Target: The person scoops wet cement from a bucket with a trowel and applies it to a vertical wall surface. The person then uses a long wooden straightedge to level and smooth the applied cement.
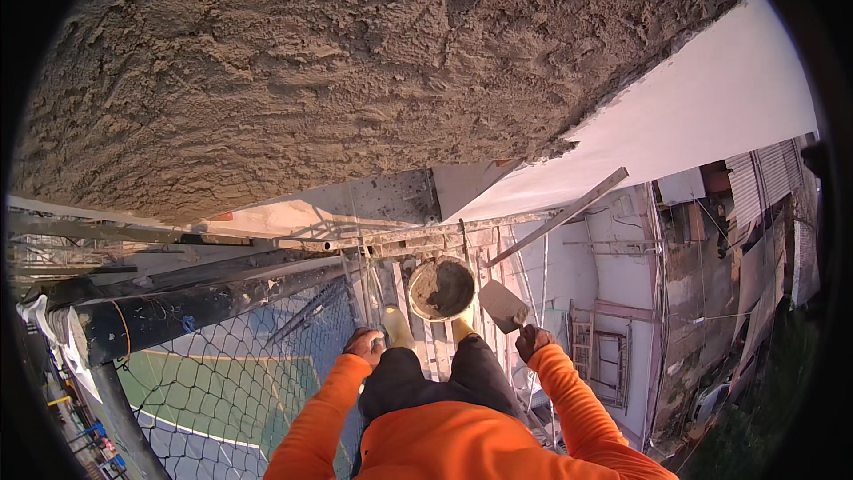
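Wet-looking mortar coat (355,62) spread wide, smoothing looks undone; bucket (427,315) part-filled; right hand (534,342) grips trowel (504,304), left hand (365,346) curled, contents unclear.

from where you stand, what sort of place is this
Likely a building site: a rough, mortar-coated wall, a bucket of what looks like mortar, and a trowel in the right hand.

Bright orange top (462,444), long ribbed-looking orange sleeves (577,391), dark trousers (431,380), yellow boots (398,329)
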The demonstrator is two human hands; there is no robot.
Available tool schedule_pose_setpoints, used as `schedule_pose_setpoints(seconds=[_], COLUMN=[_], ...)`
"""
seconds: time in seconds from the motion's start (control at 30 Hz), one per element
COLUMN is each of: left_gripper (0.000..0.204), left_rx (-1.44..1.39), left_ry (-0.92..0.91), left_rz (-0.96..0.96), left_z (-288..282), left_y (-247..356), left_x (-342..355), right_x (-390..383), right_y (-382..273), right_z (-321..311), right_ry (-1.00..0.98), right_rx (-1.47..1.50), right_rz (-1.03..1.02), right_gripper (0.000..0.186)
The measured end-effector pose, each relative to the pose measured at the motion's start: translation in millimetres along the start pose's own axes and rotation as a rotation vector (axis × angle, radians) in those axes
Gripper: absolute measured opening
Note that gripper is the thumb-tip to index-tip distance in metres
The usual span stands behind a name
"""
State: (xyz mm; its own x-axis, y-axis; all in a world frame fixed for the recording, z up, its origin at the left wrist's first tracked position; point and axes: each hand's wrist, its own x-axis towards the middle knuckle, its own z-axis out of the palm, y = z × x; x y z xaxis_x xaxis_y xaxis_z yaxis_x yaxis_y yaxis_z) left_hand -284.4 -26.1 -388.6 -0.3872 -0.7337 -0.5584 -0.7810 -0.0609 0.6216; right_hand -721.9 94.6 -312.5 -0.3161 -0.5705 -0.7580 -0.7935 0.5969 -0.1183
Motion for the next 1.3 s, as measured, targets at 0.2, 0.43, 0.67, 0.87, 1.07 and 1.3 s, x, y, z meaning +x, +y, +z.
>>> schedule_pose_setpoints(seconds=[0.2, 0.43, 0.67, 0.87, 1.07, 1.3], left_gripper=[0.04, 0.076, 0.101, 0.106, 0.1, 0.08], left_rx=[-0.04, -0.439, -1.485, -1.445, -0.733, -1.066], left_ry=[-0.234, -0.114, -0.04, 0.124, 0.443, 0.206], left_rz=[-0.253, -0.785, -1.085, -1.099, -0.605, -0.625], left_z=[126, 311, 444, 444, 401, 395], left_y=[-64, -164, -115, -135, -178, -194], left_x=[66, 151, 216, 224, 209, 208], right_x=[41, 223, 434, 338, 285, 351], right_y=[22, -12, -27, -1, -11, -78], right_z=[113, 238, 323, 328, 315, 349], right_ry=[0.026, -0.189, 0.306, -0.165, 0.31, 0.017], right_rx=[0.118, -0.069, -0.758, -0.258, 0.517, 0.531], right_rz=[-0.142, 0.127, -0.315, -0.13, 0.183, 0.007], right_gripper=[0.037, 0.041, 0.039, 0.036, 0.047, 0.047])
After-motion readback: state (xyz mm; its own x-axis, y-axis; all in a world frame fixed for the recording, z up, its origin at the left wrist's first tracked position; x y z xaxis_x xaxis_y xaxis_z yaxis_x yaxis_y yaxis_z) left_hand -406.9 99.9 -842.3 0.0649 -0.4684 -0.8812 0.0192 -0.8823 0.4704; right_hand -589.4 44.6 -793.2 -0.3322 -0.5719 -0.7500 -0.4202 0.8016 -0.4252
